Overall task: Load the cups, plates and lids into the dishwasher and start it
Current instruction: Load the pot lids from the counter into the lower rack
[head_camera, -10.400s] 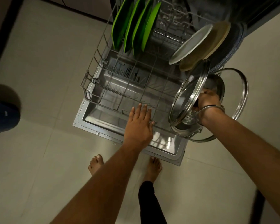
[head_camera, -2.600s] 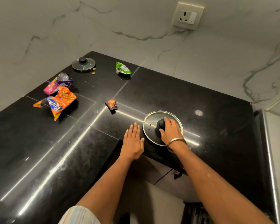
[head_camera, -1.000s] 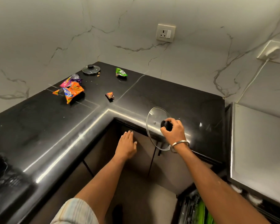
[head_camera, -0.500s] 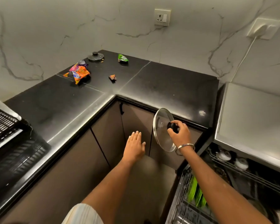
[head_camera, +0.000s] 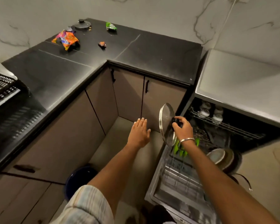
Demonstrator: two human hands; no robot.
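Right hand (head_camera: 182, 127) gripping glass lid (head_camera: 166, 124) by knob above open dishwasher (head_camera: 176, 180) | left hand (head_camera: 140, 132) flat, empty | green plates (head_camera: 178, 148) racked | small lid (head_camera: 82, 25) left on counter (head_camera: 152, 50); start pending

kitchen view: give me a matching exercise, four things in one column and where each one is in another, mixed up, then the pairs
Things:
1. glass lid
2. small dark lid
3. green plates
4. white cups

Places:
A. dishwasher's upper rack
B. far corner of the black counter
C. held by the knob in the right hand
D. standing in the lower rack

Pairs: 1-C, 2-B, 3-D, 4-A
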